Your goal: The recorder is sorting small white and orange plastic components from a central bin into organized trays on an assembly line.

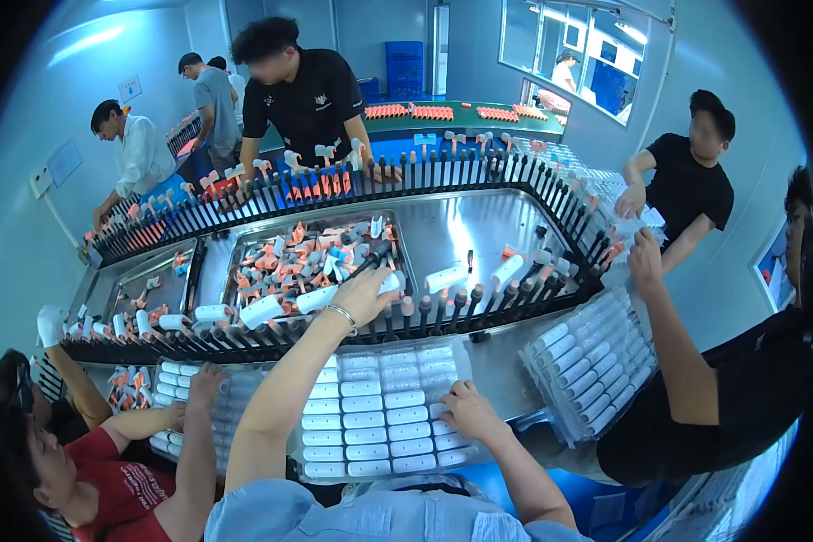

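Note:
My left hand reaches over the near row of posts, its fingers curled around a white oval shell. A wristband shows on that wrist. Just beyond the fingers is a black post-like piece. Low in front of me lies a clear plastic tray with white rounded shells in columns. My right hand rests at the tray's right side, fingers apart over the shells there. Whether it grips one is hard to see.
Black upright posts ring a metal table; some bear white shells. A sunken metal pan holds many orange, grey and white pieces. Another shell tray stands to the right. Co-workers reach in from the left, right and far side.

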{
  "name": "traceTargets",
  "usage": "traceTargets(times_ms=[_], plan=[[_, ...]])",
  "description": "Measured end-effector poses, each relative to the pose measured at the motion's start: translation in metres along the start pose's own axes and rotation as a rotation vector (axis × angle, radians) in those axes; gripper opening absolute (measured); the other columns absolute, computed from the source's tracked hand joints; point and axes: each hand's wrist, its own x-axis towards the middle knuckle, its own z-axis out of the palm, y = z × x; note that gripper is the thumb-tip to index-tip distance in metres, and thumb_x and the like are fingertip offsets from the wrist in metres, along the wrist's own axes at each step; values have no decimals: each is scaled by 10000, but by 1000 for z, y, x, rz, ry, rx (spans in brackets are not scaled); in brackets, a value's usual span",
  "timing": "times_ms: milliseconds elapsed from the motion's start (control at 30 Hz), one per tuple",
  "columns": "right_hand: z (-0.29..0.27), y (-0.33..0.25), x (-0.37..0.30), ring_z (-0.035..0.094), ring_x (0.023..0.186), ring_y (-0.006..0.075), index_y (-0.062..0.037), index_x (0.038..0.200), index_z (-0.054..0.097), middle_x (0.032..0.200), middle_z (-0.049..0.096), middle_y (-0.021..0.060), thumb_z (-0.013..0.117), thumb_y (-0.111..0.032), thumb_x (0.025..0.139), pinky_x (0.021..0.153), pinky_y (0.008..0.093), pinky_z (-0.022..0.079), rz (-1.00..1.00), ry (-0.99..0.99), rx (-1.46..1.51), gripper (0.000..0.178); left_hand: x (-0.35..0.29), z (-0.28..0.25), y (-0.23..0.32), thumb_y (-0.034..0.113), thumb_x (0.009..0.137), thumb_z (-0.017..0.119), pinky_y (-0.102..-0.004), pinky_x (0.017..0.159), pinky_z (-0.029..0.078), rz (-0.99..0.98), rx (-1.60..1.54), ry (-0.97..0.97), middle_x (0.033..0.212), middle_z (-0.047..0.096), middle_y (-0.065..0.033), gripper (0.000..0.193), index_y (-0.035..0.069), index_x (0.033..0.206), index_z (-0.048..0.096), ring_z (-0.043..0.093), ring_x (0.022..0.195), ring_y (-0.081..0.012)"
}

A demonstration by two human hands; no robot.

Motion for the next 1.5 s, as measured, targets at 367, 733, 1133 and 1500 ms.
traceTargets(times_ms=[367,733,1133,1500], plan=[[-91,6,28,554,955,385,10,1114,483,1040,560,242,489,-164,876,804,428,446,209,363,289,295,-29,3,-44,354,811,548,-456,676,483,-557,212,128,845,629,-191,390,8,989,517,613,757,-369],[-101,45,158,564,832,447,62,918,493,838,586,291,478,-219,861,725,499,434,571,750,123,287,-128,3,-10,85,728,620,-441,879,369,-54,102,727,1070,525,-158,337,37,1051,535,487,1004,-350],[-55,-17,181,544,956,424,82,1299,253,1082,499,291,497,-167,848,778,474,461,117,538,53,570,-153,99,42,170,737,639,-375,749,422,105,-75,-17,902,533,-87,263,69,972,576,509,920,-270],[-15,-18,3,583,830,308,-56,849,643,812,610,132,632,-184,715,760,398,468,-8,-169,98,186,-148,100,37,261,769,598,-392,741,444,100,90,-269,859,574,-107,236,60,888,566,539,904,-256]])
